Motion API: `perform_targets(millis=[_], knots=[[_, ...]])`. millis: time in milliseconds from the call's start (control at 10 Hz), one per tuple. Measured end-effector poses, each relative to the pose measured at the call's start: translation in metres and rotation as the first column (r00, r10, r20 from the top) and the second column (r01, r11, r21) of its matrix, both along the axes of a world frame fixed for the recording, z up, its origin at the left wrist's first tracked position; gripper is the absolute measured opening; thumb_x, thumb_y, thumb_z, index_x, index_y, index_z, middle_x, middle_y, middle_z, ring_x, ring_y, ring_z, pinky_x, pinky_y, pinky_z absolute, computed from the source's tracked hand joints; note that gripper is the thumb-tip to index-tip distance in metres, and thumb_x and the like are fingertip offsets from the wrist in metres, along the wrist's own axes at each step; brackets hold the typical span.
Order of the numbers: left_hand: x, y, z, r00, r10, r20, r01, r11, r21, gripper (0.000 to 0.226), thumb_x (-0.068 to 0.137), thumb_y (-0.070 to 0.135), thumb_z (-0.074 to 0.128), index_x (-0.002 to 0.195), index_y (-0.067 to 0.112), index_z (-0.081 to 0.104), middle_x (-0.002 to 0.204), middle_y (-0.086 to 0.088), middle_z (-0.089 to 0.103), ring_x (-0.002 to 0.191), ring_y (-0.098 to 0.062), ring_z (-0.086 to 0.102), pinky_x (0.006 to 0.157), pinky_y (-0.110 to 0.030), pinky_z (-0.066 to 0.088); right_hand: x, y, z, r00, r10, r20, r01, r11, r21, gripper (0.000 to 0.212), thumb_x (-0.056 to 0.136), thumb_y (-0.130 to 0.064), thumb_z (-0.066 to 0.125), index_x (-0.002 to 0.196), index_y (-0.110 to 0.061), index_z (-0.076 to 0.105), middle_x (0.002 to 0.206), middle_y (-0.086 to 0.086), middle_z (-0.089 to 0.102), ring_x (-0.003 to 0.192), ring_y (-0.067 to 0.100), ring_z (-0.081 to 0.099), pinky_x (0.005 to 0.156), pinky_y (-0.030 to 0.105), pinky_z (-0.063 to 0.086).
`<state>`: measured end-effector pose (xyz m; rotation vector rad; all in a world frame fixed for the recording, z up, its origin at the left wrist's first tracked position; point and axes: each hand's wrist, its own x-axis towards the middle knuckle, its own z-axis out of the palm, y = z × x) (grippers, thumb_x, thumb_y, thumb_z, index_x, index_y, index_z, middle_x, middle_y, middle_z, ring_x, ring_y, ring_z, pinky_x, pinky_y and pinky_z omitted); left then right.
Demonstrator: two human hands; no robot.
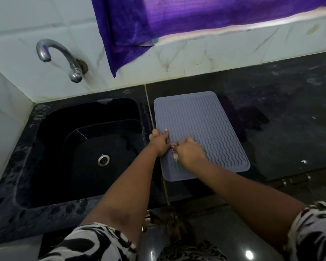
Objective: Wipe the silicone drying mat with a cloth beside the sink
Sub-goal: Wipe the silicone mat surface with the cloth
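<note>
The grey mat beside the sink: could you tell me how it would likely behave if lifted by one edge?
The mat looks thin and lies flat, so it would probably droop. Its wavy ridges may aid grip.

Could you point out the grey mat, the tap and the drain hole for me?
silicone drying mat (201, 117): head view, on its bare wavy-ribbed middle.
tap (51, 48): head view, on the curved metal spout.
drain (103, 160): head view, on the metal strainer in the sink bottom.

Grey silicone drying mat, wavy-ribbed, rounded corners, flat on dark counter just right of sink.
</note>
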<state>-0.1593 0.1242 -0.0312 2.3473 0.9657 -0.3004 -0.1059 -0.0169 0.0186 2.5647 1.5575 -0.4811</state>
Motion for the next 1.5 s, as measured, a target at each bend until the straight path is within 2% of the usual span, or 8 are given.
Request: perform_targets(millis=[300,500,700,900,1100,1200,1300,1500], knots=[[0.005,-0.011,0.007,0.998,0.054,0.026,-0.055,0.998,0.043,0.065,0.097,0.037,0.052,0.152,0.022,0.022,0.147,-0.016,0.02,0.133,-0.032,0.026,0.116,-0.034,0.023,-0.022,-0.076,-0.002,0.978,0.056,-0.2,-0.043,0.997,0.068,0.02,0.087,-0.014,0.062,0.104,-0.022,0.07,0.109,0.0,0.064,0.104,0.022,0.052,0.085,0.032,0.046],[0.005,-0.024,0.009,0.998,0.062,-0.025,-0.056,0.977,0.204,0.061,0.095,0.038,0.052,0.149,0.022,0.029,0.152,-0.018,0.023,0.139,-0.039,0.027,0.113,-0.044,0.028,0.039,-0.07,0.015,0.785,-0.218,-0.58,0.386,0.904,0.182,0.025,0.085,-0.003,0.057,0.061,-0.012,0.056,0.064,0.005,0.054,0.063,0.017,0.052,0.059,0.026,0.041],[0.006,-0.022,-0.001,0.959,0.257,0.117,-0.253,0.966,-0.051,0.055,0.095,0.041,0.052,0.142,0.018,0.031,0.135,-0.014,0.03,0.127,-0.033,0.04,0.105,-0.037,0.037,0.014,-0.025,-0.014,0.998,-0.013,-0.06,0.024,0.983,0.18,0.033,0.09,-0.023,0.059,0.123,-0.021,0.062,0.122,0.002,0.059,0.116,0.028,0.045,0.094,0.039,0.043],[0.009,-0.027,-0.006,0.845,0.479,0.238,-0.436,0.875,-0.211,0.051,0.096,0.057,0.036,0.123,0.014,0.035,0.125,-0.008,0.036,0.108,-0.03,0.051,0.095,-0.044,0.049,-0.024,-0.039,-0.012,0.972,0.166,0.165,-0.156,0.985,-0.073,0.033,0.089,-0.03,0.06,0.12,-0.016,0.062,0.124,0.002,0.058,0.122,0.027,0.04,0.096,0.048,0.043],[0.009,-0.028,-0.003,0.839,0.498,0.221,-0.444,0.86,-0.252,0.054,0.098,0.054,0.035,0.134,0.014,0.03,0.132,-0.008,0.034,0.111,-0.029,0.05,0.09,-0.035,0.045,-0.022,-0.065,0.033,0.943,0.005,-0.331,-0.09,0.966,-0.243,0.019,0.092,-0.012,0.053,0.108,-0.01,0.063,0.106,0.01,0.061,0.103,0.023,0.055,0.08,0.033,0.049],[0.008,-0.026,-0.004,0.811,0.54,0.227,-0.47,0.831,-0.297,0.053,0.097,0.054,0.037,0.131,0.013,0.032,0.131,-0.009,0.034,0.11,-0.031,0.051,0.092,-0.039,0.049,0.018,-0.049,0.047,0.793,-0.221,-0.568,0.165,0.975,-0.149,0.026,0.087,0.002,0.047,0.067,-0.012,0.054,0.072,0.005,0.052,0.07,0.018,0.053,0.06,0.026,0.043],[0.008,-0.025,-0.006,0.812,0.542,0.217,-0.468,0.827,-0.313,0.049,0.097,0.052,0.04,0.128,0.015,0.033,0.128,-0.008,0.035,0.109,-0.029,0.05,0.093,-0.042,0.048,0.039,-0.022,0.029,0.899,-0.218,-0.38,0.255,0.966,0.049,0.03,0.086,-0.006,0.058,0.06,-0.021,0.055,0.074,0.004,0.059,0.08,0.022,0.059,0.068,0.031,0.05],[0.009,-0.023,-0.009,0.826,0.519,0.222,-0.452,0.843,-0.292,0.046,0.099,0.051,0.037,0.129,0.017,0.032,0.128,-0.007,0.035,0.108,-0.027,0.049,0.086,-0.036,0.044,-0.001,-0.025,-0.006,0.983,0.092,0.161,-0.073,0.99,-0.122,0.029,0.094,-0.024,0.053,0.12,-0.014,0.063,0.124,0.003,0.057,0.125,0.028,0.038,0.093,0.05,0.048]])
